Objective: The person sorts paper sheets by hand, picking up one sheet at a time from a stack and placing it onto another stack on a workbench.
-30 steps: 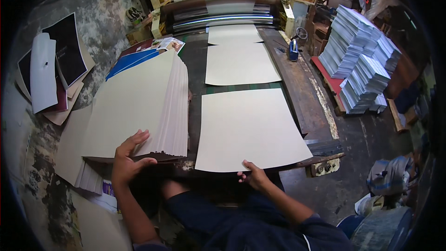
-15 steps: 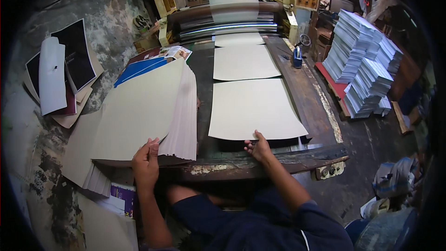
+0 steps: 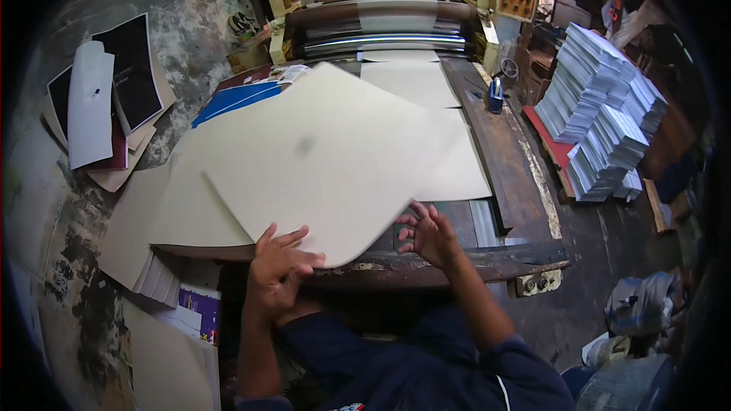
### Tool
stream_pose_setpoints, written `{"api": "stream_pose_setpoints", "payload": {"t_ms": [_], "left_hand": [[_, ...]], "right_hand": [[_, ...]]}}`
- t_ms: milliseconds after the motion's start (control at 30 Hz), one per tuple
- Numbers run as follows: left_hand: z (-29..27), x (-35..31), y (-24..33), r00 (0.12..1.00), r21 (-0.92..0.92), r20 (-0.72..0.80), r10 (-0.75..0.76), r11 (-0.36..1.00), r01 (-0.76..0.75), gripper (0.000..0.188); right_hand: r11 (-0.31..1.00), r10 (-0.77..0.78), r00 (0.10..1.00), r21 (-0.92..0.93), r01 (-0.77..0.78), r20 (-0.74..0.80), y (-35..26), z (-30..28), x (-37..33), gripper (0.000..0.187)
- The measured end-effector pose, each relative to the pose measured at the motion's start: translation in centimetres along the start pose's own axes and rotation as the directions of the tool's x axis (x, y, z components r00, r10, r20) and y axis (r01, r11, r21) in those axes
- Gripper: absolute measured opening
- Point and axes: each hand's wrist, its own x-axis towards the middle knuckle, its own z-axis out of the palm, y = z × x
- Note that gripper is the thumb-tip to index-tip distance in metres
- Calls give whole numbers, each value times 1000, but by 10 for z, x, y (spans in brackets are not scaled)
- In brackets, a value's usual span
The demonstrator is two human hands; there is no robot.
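Grip can't be told for either hand: left hand at near edge, right hand at right edge of cream sheet, angled over paper stack and table; dark poster's print too small to read.

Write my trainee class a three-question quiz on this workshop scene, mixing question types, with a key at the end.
1. Short answer: Which of the person's grips is nearer the lowest corner of the slanting, cream, rectangular sheet?
2. True or false: The small blue tape dispenser is to the right of that sheet.
3. Fill in: Beneath the tall stacks of white paper shows a flat surface coloured ____.

Key: 1. the left grip; 2. true; 3. red.
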Motion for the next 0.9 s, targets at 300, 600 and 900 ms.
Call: {"api": "stream_pose_setpoints", "payload": {"t_ms": [300,600,900], "left_hand": [[-33,19,-29,981,213,191,-43,977,1,56],[-51,21,-75,926,-112,156,-343,926,362,57],[-57,26,-65,881,-230,140,-452,851,473,42]], "right_hand": [[980,173,918,-28,-195,-356,32,-3,-72,29],[930,345,856,20,-366,-384,105,-45,-135,43],[968,249,865,73,-241,-436,85,-59,-79,48]]}}
